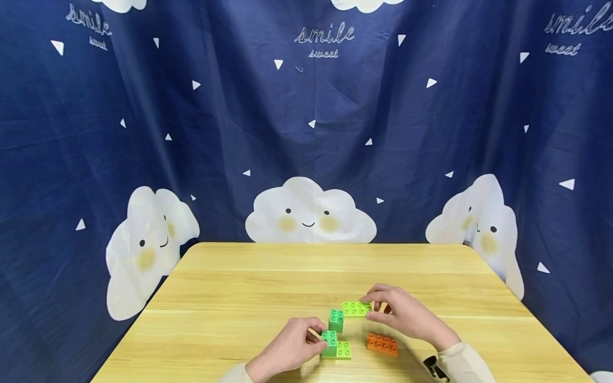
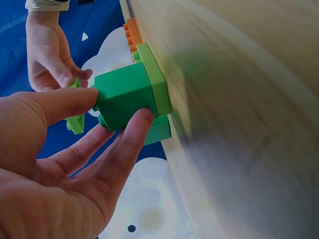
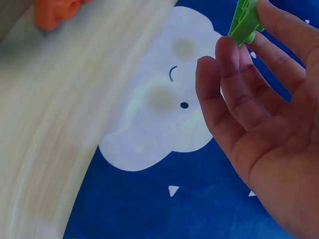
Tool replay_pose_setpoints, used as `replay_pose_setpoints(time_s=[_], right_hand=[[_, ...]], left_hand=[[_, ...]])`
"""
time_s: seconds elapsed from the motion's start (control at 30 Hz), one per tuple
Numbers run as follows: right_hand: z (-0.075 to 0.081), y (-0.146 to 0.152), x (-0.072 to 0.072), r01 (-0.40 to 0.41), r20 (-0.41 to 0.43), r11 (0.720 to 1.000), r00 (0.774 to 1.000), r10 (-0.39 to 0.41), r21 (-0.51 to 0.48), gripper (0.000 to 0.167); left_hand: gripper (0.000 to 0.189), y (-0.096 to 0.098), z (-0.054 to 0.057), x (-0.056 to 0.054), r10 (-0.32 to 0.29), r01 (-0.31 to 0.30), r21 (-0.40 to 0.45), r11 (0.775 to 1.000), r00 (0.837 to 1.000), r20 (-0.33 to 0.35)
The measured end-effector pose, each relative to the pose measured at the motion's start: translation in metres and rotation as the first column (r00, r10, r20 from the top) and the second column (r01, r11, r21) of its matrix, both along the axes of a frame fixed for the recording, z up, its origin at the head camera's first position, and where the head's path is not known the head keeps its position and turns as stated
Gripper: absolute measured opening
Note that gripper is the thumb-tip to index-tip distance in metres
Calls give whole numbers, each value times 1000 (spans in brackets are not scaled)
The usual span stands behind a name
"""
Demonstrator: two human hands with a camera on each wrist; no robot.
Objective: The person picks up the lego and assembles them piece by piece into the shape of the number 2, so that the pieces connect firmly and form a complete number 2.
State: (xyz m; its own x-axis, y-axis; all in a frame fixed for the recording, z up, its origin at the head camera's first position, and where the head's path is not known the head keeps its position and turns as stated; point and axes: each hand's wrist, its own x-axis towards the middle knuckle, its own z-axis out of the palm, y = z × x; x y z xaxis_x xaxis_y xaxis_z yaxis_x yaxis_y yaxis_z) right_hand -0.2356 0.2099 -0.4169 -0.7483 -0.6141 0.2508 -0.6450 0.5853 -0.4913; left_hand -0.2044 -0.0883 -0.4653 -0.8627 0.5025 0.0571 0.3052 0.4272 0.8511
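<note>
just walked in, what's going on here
At a wooden table, a person's left hand pinches a square green plastic block sitting on a flat lime-green plastic brick. The right hand holds a second flat lime-green brick, raised off the table. Another square green block stands beyond the first, and a flat orange plastic brick lies to the right.

- Green block [image 1: 331, 343]: upright, studs up, pinched by the left hand [image 1: 293, 344] on the lime base's nine-o'clock end.
- Lime base [image 1: 344, 349]: flat, its bare studs toward three o'clock.
- Lime plate [image 1: 353, 309]: thin, studs up, raised in the right hand [image 1: 401, 315] toward one o'clock.
</note>
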Motion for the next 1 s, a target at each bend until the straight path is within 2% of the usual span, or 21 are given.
replay_pose_setpoints(time_s=[0.2,0.47,0.6,0.8,1.0], right_hand=[[5,-7,6,-16,-21,1000,1000,16,3,27],[4,-14,10,-46,-4,999,999,46,11,28],[3,-18,11,-55,-6,998,998,55,5,28],[3,-26,14,-70,7,998,998,69,6,28],[2,-32,17,-72,3,997,997,72,5,26]], left_hand=[[25,0,0,0,-4,4,0,1000,1000,-1],[39,-1,3,0,12,-12,-15,1000,1000,8],[41,-4,9,-1,21,-24,-48,999,998,-58],[37,-4,15,-4,27,-39,-73,997,986,-165],[32,-3,17,-3,51,-68,-64,996,972,-229]])
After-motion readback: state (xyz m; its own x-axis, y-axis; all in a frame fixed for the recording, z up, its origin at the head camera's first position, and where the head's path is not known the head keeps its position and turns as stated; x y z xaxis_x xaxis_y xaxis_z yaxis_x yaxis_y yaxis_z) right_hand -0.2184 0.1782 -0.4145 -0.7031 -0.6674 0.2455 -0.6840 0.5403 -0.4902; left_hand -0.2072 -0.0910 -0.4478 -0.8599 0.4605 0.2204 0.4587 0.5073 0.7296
